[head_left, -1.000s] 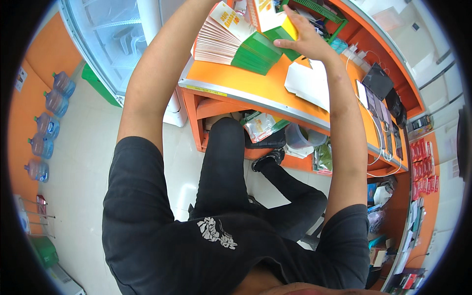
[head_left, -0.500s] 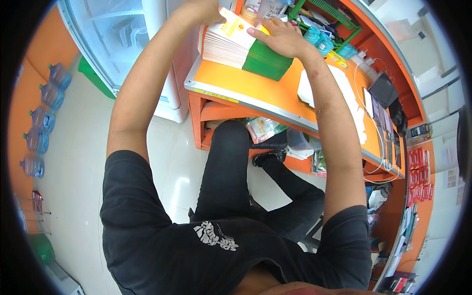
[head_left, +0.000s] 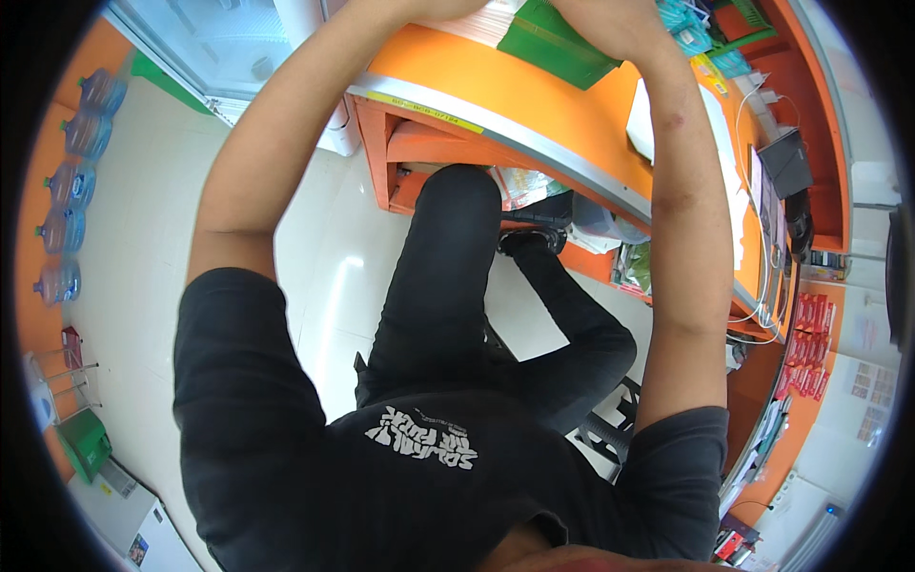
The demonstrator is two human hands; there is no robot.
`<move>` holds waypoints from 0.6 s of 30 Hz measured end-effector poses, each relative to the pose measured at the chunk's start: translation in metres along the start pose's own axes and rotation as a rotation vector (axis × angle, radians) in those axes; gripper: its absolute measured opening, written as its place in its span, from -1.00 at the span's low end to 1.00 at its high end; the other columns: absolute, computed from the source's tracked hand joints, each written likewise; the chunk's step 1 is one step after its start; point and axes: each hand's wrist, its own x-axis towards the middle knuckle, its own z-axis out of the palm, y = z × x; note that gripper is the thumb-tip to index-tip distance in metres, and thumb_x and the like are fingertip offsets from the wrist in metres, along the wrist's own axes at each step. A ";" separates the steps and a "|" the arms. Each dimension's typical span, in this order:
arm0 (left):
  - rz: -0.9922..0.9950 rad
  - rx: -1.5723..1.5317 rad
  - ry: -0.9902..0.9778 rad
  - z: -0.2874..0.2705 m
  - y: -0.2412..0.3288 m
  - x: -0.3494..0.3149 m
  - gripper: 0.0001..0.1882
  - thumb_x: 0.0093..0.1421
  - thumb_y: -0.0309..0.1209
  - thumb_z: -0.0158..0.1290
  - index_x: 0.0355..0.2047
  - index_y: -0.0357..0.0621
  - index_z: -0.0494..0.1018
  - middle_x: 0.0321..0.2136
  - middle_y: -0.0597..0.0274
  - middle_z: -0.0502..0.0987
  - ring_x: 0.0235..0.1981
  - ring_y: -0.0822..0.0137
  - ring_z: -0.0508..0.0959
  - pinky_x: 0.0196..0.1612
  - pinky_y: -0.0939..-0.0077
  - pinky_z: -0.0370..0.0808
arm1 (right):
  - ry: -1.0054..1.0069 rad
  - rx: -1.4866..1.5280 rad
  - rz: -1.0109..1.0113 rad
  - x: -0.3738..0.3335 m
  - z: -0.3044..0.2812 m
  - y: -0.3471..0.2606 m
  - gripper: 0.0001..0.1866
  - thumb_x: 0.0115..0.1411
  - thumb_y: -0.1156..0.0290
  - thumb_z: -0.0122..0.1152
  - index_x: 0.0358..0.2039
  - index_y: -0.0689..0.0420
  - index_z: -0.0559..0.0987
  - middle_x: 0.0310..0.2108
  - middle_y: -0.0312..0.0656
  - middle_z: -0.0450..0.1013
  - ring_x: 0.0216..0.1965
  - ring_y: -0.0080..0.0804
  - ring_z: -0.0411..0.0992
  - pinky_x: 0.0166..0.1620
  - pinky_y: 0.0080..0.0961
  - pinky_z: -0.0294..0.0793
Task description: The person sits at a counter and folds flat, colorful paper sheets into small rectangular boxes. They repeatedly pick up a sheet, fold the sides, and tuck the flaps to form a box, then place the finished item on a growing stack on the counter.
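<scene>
A thick stack of flat printed paper pieces point(head_left: 555, 46), green along one side and white along the other, rests on the orange counter point(head_left: 448, 65). Its far part is cut off by the upper edge. My left hand point(head_left: 443, 8) is at the stack's left end, only its wrist side showing. Over the green side lies the back of my right hand point(head_left: 610, 21). The fingers of both hands are out of the picture, so their grip is hidden.
White sheets point(head_left: 643, 124) and several dark devices with white cables point(head_left: 762, 205) lie to the right on the counter. A glass-door fridge point(head_left: 229, 48) stands at the left. Large blue water bottles point(head_left: 67, 181) line the left wall. Below the counter is a shelf with bags point(head_left: 524, 186).
The whole view has shifted, so the counter and stack sit higher in the picture. The stack's printed top and my fingers, visible before, are now out of it.
</scene>
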 end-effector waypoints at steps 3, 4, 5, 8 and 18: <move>-0.065 -0.016 -0.056 -0.003 0.008 -0.002 -0.46 0.47 -0.10 -0.28 0.24 -0.18 0.39 0.23 -0.12 0.42 0.29 -0.03 0.36 0.33 0.01 0.24 | -0.007 0.073 -0.037 0.006 0.009 0.007 -0.14 0.37 -0.30 -0.20 0.45 0.07 0.21 0.41 0.18 0.15 0.44 0.20 0.06 0.48 0.03 -0.07; -0.076 -0.008 -0.058 -0.006 0.005 -0.005 -0.46 0.47 -0.10 -0.28 0.24 -0.18 0.39 0.23 -0.12 0.42 0.28 -0.04 0.36 0.33 0.01 0.24 | 0.015 0.100 -0.075 0.009 0.011 0.006 -0.14 0.37 -0.30 -0.20 0.46 0.07 0.19 0.42 0.19 0.13 0.45 0.21 0.05 0.48 0.02 -0.07; -0.087 0.001 -0.062 -0.009 0.003 -0.006 -0.45 0.46 -0.10 -0.29 0.24 -0.18 0.39 0.22 -0.11 0.43 0.28 -0.04 0.37 0.33 0.01 0.24 | 0.027 0.096 -0.067 0.007 0.011 0.006 -0.13 0.37 -0.30 -0.20 0.47 0.07 0.17 0.43 0.18 0.12 0.46 0.20 0.03 0.48 0.01 -0.08; -0.083 0.023 -0.162 -0.007 0.008 0.001 -0.47 0.46 -0.12 -0.30 0.21 -0.18 0.41 0.20 -0.09 0.45 0.24 -0.06 0.41 0.31 0.02 0.26 | 0.033 0.081 -0.038 -0.002 0.011 0.000 -0.12 0.38 -0.30 -0.21 0.47 0.10 0.14 0.44 0.18 0.09 0.47 0.19 0.01 0.49 0.00 -0.09; -0.068 0.326 -0.645 -0.070 0.042 0.054 -0.48 0.36 -0.22 -0.18 0.16 -0.36 0.38 0.16 -0.27 0.45 0.23 -0.12 0.41 0.30 -0.02 0.28 | -0.054 0.282 0.175 0.024 -0.001 0.010 -0.17 0.38 -0.28 -0.27 0.34 0.17 0.37 0.34 0.19 0.28 0.38 0.17 0.19 0.43 0.05 0.05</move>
